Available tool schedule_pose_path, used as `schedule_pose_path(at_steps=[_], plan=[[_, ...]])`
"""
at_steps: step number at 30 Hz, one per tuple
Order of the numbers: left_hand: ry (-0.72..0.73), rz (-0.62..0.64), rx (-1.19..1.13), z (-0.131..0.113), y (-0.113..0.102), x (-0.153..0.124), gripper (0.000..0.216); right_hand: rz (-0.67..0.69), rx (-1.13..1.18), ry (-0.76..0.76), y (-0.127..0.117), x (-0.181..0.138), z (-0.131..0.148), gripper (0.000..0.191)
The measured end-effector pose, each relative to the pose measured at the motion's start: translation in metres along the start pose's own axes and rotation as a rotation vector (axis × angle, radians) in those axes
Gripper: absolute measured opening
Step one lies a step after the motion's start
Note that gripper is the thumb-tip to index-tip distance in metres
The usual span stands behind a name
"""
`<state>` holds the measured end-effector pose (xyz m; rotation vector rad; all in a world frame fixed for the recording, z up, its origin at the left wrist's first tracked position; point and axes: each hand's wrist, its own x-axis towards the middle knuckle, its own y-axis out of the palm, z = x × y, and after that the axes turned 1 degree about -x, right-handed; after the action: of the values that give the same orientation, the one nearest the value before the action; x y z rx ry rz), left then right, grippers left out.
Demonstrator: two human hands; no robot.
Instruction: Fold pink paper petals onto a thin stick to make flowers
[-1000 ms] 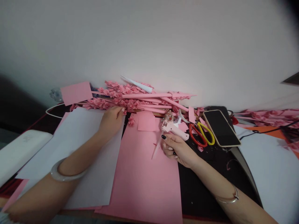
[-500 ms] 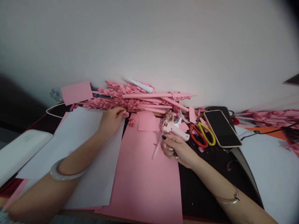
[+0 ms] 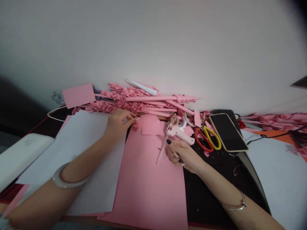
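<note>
My left hand (image 3: 118, 123) reaches over the white paper sheet (image 3: 79, 153) to the edge of a pile of small pink folded paper flowers (image 3: 112, 103). Its fingertips are pinched together near a loose flower (image 3: 135, 125); what they hold I cannot make out. My right hand (image 3: 183, 155) rests on the large pink paper sheet (image 3: 148, 179), fingers curled around a thin pink rolled paper stick (image 3: 161, 150). A pink-and-white glue gun (image 3: 178, 132) lies just above that hand.
Long pink paper rolls (image 3: 158, 103) lie against the wall. Red and yellow scissors (image 3: 207, 137) and a phone (image 3: 227, 131), screen dark, sit to the right. A white box (image 3: 19, 156) is at the far left, and more pink flowers (image 3: 275, 119) at the far right.
My left hand has shifted right along the flower pile and closed its fingertips into a pinch. My right hand has barely moved.
</note>
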<state>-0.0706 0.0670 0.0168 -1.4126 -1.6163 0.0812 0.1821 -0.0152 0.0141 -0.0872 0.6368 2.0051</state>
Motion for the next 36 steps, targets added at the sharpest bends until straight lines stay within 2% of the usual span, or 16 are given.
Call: schedule_pose_path(at_steps=[4,6,9,12,16,19,22,26,29,32,36], plan=[[0.276,0.212,-0.034,-0.004,0.005,-0.004,0.007,-0.008,-0.018,-0.008,0.001,0.0,0.001,0.042],[0.354,0.325,-0.026,-0.006,0.009,-0.008,0.02,-0.01,-0.021,0.004,0.001,0.0,0.002,0.039],[0.384,0.459,0.038,-0.009,0.015,-0.013,0.028,-0.012,-0.023,0.02,0.003,0.0,0.003,0.037],[0.398,0.483,0.085,-0.009,0.019,-0.016,0.03,-0.013,-0.018,0.022,0.003,0.0,0.004,0.037],[0.429,0.405,0.094,-0.006,0.019,-0.015,0.032,-0.01,0.005,0.022,0.002,0.001,0.003,0.033],[0.399,0.35,0.078,-0.006,0.017,-0.014,0.03,-0.025,0.009,0.027,0.002,0.001,0.003,0.029],[0.263,0.224,0.03,-0.01,0.014,-0.014,0.026,-0.027,-0.007,0.031,0.002,0.0,0.003,0.029],[-0.047,-0.012,-0.072,-0.011,0.011,-0.015,0.022,-0.011,-0.011,0.033,0.001,0.0,0.003,0.028],[-0.212,-0.151,-0.206,-0.009,0.011,-0.013,0.019,-0.011,-0.001,0.025,0.001,0.0,0.002,0.029],[-0.288,-0.222,-0.353,-0.008,0.012,-0.011,0.018,-0.005,0.002,0.019,0.0,0.0,0.002,0.029],[-0.31,-0.272,-0.358,-0.01,0.011,-0.009,0.02,-0.006,0.012,0.021,0.001,0.0,0.002,0.028]])
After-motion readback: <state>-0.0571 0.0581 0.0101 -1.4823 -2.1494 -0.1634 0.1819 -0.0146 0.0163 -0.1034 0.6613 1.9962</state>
